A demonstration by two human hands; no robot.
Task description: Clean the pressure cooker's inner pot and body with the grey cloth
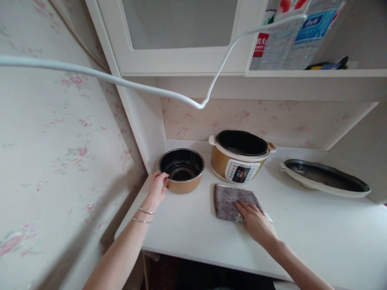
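Note:
At the left of the counter, my left hand [157, 185] pinches the near-left rim of a rice cooker inner pot [184, 186], gold outside and black inside. The pot stands upright on the white surface, and the thumb reaches over its edge. My right hand [255, 221] lies with fingers stretched out on top of a folded grey-brown cloth [226, 199]; its thumb is not clearly visible. Just behind the cloth stands a gold and white electric cooker [219, 161] without its lid, a button panel on its front.
The cooker's lid [320, 181] lies upturned at the right. A white cable [169, 93] hangs across the view, above the counter [302, 237]. Overhead are a cabinet door [181, 62] and a shelf holding wrapped water bottles [302, 44]. A flowered wall [54, 161] borders the left.

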